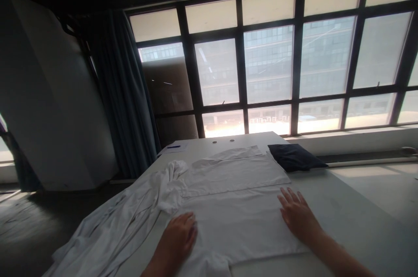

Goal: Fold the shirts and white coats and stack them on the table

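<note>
A white garment (pixel 240 220), perhaps a shirt, lies spread on the white table in front of me. Its upper part (pixel 235 172) has a straight fold or edge running across it. My right hand (pixel 295 211) rests palm down at the garment's right edge, fingers spread. At the left edge, my left hand (pixel 178 238) touches the cloth with its fingers lightly bent; their undersides are hidden. A heap of crumpled white cloth (pixel 130 216) lies left of the garment and hangs over the table's side.
A dark folded cloth (pixel 295 157) lies at the table's (pixel 346 207) right far edge. A blue pen (pixel 173 146) lies on paper at the far left corner. Two round inserts sit at the far end. Beyond are windows (pixel 267 63) and a blue curtain (pixel 126 81).
</note>
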The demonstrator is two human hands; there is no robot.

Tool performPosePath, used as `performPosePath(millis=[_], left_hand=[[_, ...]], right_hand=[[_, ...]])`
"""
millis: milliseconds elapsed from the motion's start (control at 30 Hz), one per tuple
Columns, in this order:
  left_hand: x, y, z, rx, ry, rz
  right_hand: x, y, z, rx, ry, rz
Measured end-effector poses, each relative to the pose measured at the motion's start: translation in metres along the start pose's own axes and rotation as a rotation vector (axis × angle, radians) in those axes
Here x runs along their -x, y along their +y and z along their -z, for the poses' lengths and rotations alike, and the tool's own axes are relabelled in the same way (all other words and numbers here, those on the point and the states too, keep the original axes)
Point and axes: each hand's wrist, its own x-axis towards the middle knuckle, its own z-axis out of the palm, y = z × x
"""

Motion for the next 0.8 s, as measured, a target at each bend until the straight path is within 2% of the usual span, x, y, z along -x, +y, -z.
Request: performPosePath(millis=[100,167,233,333,467,567,633,700,800], left_hand=[[0.000,0.021,0.002,0.108,-0.034,-0.131],[0.000,0.029,0.001,0.135,-0.028,-0.164],[-0.001,0.031,0.003,0.109,-0.011,-0.122],[-0.002,0.026,0.009,0.031,-0.005,-0.019],[-0.003,0.010,0.014,-0.004,-0.032,0.016],[-0.001,-0.006,0.011,0.035,-0.010,-0.037],[-0.001,-0.016,0.006,0.095,0.024,-0.065],[-0.002,-0.027,-0.002,0.163,0.041,-0.067],[-0.002,-0.043,-0.012,0.242,-0.015,-0.054]], right_hand=[[-0.010,-0.052,0.017,-0.183,-0.097,0.104],[-0.018,-0.093,0.027,-0.320,-0.190,0.150],[-0.025,-0.135,0.035,-0.463,-0.262,0.242],[-0.037,-0.193,0.042,-0.617,-0.284,0.343],[-0.047,-0.249,0.039,-0.718,-0.325,0.411],[-0.049,-0.268,0.029,-0.720,-0.314,0.444],[-0.048,-0.269,0.021,-0.721,-0.292,0.474],[-0.046,-0.261,0.015,-0.713,-0.310,0.488],[-0.049,-0.230,0.012,-0.664,-0.377,0.461]])
